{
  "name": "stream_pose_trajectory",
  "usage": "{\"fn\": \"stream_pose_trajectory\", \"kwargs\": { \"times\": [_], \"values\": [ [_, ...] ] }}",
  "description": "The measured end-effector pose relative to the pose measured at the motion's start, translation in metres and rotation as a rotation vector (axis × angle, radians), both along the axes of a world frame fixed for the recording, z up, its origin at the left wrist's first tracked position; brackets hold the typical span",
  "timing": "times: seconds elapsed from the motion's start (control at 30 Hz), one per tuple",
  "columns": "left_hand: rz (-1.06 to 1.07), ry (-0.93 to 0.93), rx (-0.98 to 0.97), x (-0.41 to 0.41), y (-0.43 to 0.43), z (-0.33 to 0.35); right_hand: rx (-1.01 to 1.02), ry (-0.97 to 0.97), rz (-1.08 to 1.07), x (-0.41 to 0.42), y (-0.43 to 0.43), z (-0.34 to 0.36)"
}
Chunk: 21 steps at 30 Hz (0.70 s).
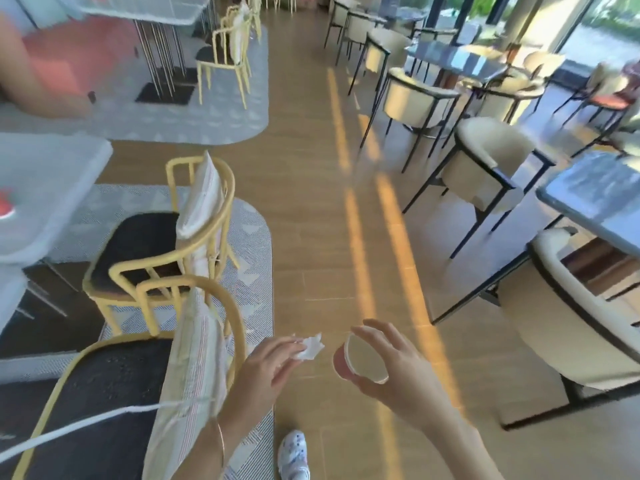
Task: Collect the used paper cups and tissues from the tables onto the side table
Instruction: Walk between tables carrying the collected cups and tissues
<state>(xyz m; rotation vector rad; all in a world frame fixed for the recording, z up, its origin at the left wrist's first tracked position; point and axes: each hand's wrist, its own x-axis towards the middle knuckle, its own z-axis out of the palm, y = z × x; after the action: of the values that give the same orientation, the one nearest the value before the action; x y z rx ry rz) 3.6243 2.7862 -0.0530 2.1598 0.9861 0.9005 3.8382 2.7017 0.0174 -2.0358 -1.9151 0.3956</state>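
Paper cup (362,358) and tissue (311,346) are both in your hands, held low in front of you over the wooden floor (311,209) of the aisle. Your right hand (398,372) grips the cup, fingers curved over the top of the rim and thumb underneath. The cup is pink outside and tipped on its side with its mouth turned towards you. Your left hand (266,365) pinches the crumpled white tissue at its fingertips, just beside the cup but not touching it. A thin bracelet (221,441) sits on your left forearm.

To your left, a yellow chair (104,393) with a dark seat and a striped cushion stands close by. A second yellow chair (138,244) is beyond it, on a patterned grey rug (252,244) next to a white table (45,174). To your right, a cream chair (571,341) is drawn up to a dark glossy table (595,199), with more of both further down the room. One patterned shoe (294,452) shows below your hands. The frame is somewhat blurred.
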Motion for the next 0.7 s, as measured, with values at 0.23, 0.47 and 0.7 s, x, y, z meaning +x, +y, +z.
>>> {"fn": "stream_pose_trajectory", "kwargs": {
  "times": [0.23, 0.47, 0.7],
  "values": [
    [0.176, -0.006, 0.025, 0.020, 0.091, 0.010, 0.046, 0.018, 0.147, 0.027, 0.128, 0.018],
    [0.406, 0.010, -0.028, 0.005, 0.138, -0.003, 0.007, 0.080, 0.360, 0.022, 0.233, 0.007],
    [0.667, 0.011, 0.016, 0.033, 0.228, 0.001, -0.011, 0.096, 0.572, 0.045, 0.366, 0.008]
  ]
}}
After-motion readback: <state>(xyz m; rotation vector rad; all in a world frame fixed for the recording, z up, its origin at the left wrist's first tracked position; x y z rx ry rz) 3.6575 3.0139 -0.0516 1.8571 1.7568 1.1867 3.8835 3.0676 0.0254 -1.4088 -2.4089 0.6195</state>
